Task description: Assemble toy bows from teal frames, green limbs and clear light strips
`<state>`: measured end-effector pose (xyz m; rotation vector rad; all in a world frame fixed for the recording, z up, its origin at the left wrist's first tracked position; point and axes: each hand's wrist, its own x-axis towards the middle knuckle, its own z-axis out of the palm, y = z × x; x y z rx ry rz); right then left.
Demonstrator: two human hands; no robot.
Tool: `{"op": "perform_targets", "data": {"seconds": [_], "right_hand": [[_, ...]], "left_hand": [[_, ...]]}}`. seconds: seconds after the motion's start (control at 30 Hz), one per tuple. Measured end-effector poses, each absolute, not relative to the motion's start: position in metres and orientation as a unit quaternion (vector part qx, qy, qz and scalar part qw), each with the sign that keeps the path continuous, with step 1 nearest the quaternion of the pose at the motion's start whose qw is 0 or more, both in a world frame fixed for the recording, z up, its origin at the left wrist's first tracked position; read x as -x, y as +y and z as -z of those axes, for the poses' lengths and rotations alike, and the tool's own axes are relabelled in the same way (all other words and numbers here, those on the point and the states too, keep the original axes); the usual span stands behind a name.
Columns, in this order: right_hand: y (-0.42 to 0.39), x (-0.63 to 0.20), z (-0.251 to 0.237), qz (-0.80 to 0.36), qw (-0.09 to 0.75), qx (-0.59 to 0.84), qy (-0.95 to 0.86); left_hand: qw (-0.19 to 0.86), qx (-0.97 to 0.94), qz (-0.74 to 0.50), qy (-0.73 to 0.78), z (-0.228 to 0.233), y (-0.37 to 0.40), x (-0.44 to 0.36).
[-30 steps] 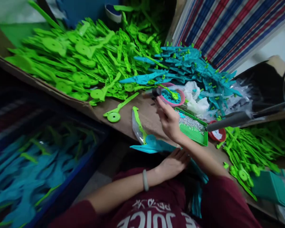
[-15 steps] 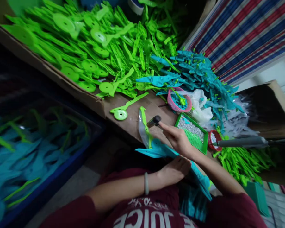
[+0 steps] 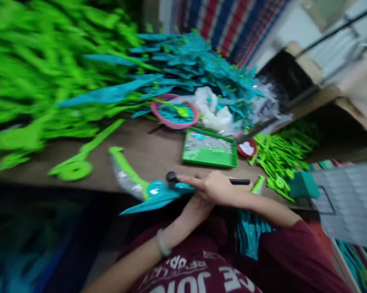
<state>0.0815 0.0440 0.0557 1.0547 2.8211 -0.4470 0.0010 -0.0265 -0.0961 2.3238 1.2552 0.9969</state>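
My right hand (image 3: 212, 188) is shut on a black tool (image 3: 171, 178). The tool lies level across the table's front edge, its round end over a teal plastic piece (image 3: 154, 195) and its thin shaft sticking out to the right. My left hand (image 3: 192, 210) sits just below the right one at the teal piece's near edge. Its fingers are hidden, so its grip cannot be read. A green piece in a clear bag (image 3: 126, 177) lies beside the teal piece. The whole view is blurred.
On the brown table (image 3: 146, 150) stand a green tray (image 3: 209, 160) of small silver parts, a pink basket (image 3: 174, 124) and a small red dish (image 3: 247, 148). Behind lie heaps of green parts (image 3: 33, 73) and teal parts (image 3: 195, 65). More green pieces (image 3: 277, 158) lie right.
My right hand has come down and toward me with the black tool, from above the table to the teal piece at the front edge. The view has swung right and blurred.
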Motion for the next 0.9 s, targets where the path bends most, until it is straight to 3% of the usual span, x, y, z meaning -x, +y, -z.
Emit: {"op": "perform_targets", "data": {"seconds": [0.13, 0.2, 0.3, 0.37, 0.5, 0.63, 0.77, 0.9], "right_hand": [[0.025, -0.160, -0.089, 0.199, -0.183, -0.434, 0.859], [-0.008, -0.207, -0.091, 0.119, -0.291, -0.522, 0.792], [-0.065, -0.257, -0.064, 0.002, -0.370, -0.630, 0.683], [-0.090, -0.273, -0.036, -0.011, -0.357, -0.669, 0.652], [-0.091, -0.287, -0.002, 0.092, -0.249, -0.696, 0.667], [-0.063, -0.315, -0.002, 0.025, -0.292, -0.757, 0.584], [-0.038, -0.348, -0.002, 0.039, -0.184, -0.785, 0.590], [-0.020, -0.367, 0.001, -0.026, -0.099, -0.800, 0.591]], "left_hand": [[0.119, -0.848, -0.358, 0.373, 0.092, -0.012, 0.002], [0.048, -0.860, -0.357, 0.362, 0.090, -0.003, 0.001], [-0.014, -0.876, -0.336, 0.345, 0.085, 0.002, 0.001], [-0.023, -0.881, -0.324, 0.344, 0.082, 0.000, 0.002], [-0.027, -0.882, -0.304, 0.358, 0.076, -0.002, 0.001], [-0.045, -0.890, -0.288, 0.352, 0.075, 0.000, -0.001], [-0.069, -0.889, -0.291, 0.348, 0.073, 0.001, -0.002], [-0.077, -0.885, -0.294, 0.353, 0.071, 0.000, -0.001]]}}
